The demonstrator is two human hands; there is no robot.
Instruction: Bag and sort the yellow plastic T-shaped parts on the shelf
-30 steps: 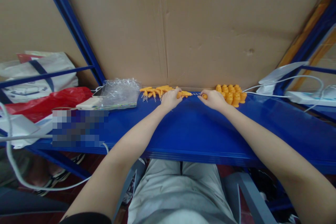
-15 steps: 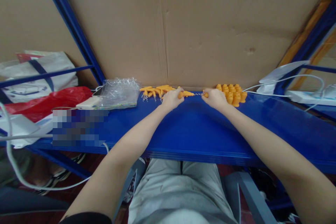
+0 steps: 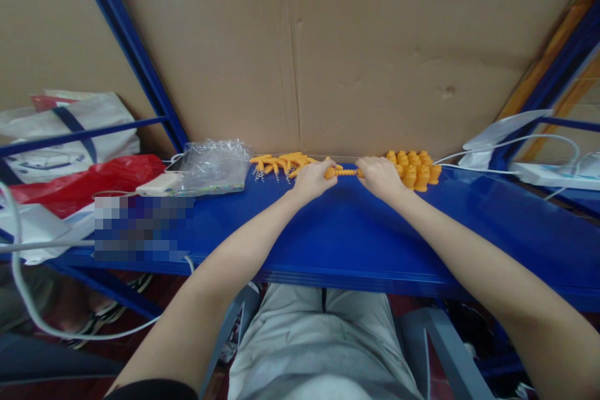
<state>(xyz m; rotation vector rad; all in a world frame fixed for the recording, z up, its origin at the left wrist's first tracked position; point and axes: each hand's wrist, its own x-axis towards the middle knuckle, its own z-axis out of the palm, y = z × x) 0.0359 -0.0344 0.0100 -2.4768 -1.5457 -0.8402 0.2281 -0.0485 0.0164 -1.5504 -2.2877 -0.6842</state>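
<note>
My left hand is closed around the rounded end of an orange tool with a twisted shaft. The shaft runs level to the right and meets a small orange piece, mostly hidden in the closed fingers of my right hand. No metal spiral shows between the hands. Beside my left hand lies a row of orange pieces with metal spiral tips. Just right of my right hand, several orange bottle-shaped pieces stand upright in a group.
Everything rests on a blue shelf against a cardboard wall. At left are a clear plastic bag, a red bag and a white cable. More white cables run at right, by a blue upright.
My hands have brought the two orange parts together. The metal spiral that showed between them is now out of sight, and the twisted shaft reaches my right fingers.
</note>
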